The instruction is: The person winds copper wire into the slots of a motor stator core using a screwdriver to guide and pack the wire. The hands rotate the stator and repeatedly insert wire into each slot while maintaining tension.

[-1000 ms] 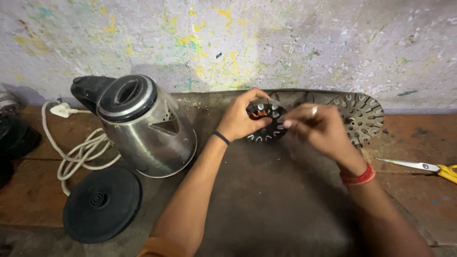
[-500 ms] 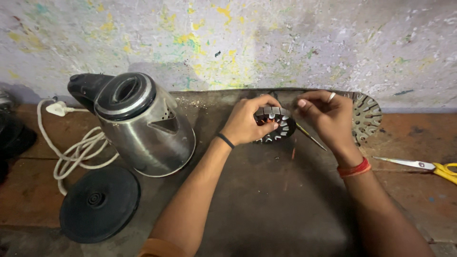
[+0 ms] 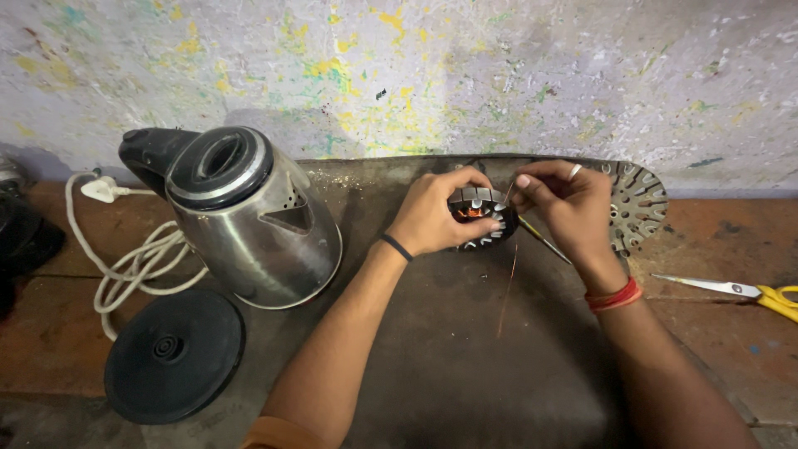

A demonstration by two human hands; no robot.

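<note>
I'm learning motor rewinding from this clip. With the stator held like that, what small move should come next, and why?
Probably draw the loose copper wire snug into the slot. The left hand grips the round slotted stator, copper already shows in its middle, and the right hand pinches a thin tool at its rim while the wire hangs slack over the dark mat.
</note>
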